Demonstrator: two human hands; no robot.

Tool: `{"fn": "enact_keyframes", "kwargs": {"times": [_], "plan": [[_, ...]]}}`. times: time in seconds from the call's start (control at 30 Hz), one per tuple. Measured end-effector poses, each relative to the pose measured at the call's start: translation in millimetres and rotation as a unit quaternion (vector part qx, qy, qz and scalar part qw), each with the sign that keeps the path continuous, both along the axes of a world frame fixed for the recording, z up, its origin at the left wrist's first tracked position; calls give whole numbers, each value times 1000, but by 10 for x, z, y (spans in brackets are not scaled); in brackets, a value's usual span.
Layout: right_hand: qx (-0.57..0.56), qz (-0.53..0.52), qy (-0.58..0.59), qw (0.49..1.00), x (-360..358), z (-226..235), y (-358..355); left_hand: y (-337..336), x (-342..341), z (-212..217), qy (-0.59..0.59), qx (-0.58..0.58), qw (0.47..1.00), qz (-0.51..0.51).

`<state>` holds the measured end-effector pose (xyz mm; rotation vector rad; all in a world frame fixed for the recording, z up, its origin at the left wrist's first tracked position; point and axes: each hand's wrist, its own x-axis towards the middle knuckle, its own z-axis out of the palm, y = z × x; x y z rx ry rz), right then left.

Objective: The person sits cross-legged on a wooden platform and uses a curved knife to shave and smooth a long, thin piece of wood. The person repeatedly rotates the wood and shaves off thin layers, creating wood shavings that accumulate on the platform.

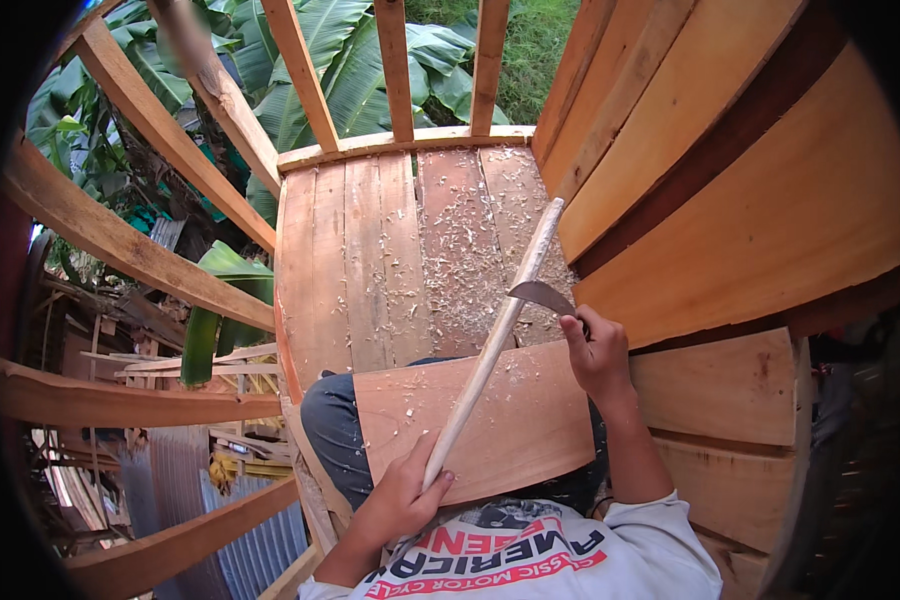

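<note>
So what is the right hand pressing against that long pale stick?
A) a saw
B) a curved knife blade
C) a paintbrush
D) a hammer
B: the right hand holds a curved dark blade against the stick, which the left hand grips low down.

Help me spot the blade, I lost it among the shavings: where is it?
In the head view, right of centre: the curved blade is in the right hand, its edge against the pale stick, above the board on the lap.
</note>
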<state>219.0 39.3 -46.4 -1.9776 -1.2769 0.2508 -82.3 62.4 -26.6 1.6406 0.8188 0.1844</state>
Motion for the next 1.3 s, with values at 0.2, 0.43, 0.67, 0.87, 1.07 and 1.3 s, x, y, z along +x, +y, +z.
{"fn": "enact_keyframes", "kwargs": {"times": [0.2,0.43,0.67,0.87,1.07,1.3], "plan": [[-86,73,33,993,-317,6,-319,71,-99,-57,59,143,985,76],[-241,77,149,956,-585,123,-616,-153,-414,-199,165,150,972,74],[-224,292,2,930,-803,-29,-658,-269,-554,-125,225,100,967,66],[-214,303,-28,928,-873,-150,-592,-353,-668,-103,261,23,957,123],[-274,301,-16,913,-1008,-114,-477,-379,-658,-58,324,-89,938,79],[-244,286,-100,922,-909,-240,-384,-477,-724,-133,283,-52,955,74]]}}
